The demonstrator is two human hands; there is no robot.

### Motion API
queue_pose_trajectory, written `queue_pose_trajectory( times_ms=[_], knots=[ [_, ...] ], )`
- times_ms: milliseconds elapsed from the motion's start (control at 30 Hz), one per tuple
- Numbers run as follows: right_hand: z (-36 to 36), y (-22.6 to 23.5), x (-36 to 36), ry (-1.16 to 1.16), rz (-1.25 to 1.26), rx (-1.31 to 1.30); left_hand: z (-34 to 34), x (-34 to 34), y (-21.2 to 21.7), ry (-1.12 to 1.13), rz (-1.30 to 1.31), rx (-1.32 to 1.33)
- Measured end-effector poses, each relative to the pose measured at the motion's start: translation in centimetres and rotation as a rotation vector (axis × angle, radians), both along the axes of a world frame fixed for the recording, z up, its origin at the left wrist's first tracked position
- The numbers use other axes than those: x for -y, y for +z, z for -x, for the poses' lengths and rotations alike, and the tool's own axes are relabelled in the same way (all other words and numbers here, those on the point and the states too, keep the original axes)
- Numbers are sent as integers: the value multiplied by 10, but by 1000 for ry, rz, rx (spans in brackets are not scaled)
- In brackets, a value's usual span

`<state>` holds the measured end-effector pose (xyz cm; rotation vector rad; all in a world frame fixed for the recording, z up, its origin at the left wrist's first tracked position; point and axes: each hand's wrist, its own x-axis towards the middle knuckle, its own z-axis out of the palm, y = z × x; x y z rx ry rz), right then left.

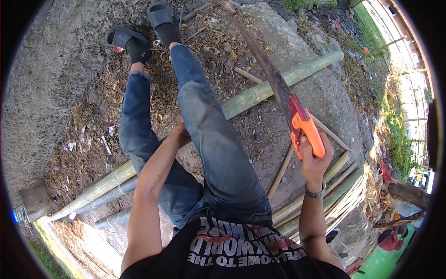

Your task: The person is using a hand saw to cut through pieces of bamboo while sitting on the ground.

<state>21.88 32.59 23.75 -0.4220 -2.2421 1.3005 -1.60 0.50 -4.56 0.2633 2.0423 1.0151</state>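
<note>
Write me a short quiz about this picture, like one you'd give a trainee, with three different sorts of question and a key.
1. Multiple choice: What does the person's right hand hold?
a) a hammer
b) a saw with an orange handle
c) a paintbrush

2. True or false: The dark blade points away from the person's black shirt.

3. Short answer: What hides most of the fingers of the left hand?

Key:
1. b
2. True; its far end lies near the picture's top edge.
3. The right leg of the blue jeans.
</note>
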Motion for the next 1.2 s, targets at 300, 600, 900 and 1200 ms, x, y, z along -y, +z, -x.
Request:
queue_pose_trajectory(
  times_ms=[300,600,900,1200],
  knots=[
    [-81,-148,22,-150,-566,-66,55,14,-21,-281,-134,401],
    [-10,-277,22,183,-635,324,64,19,-33,-306,-130,516],
    [95,-308,9,108,-490,349,59,28,-36,-295,-123,558],
    [110,-300,37,-99,-303,376,-15,-9,64,-96,472,-313]
  ],
)
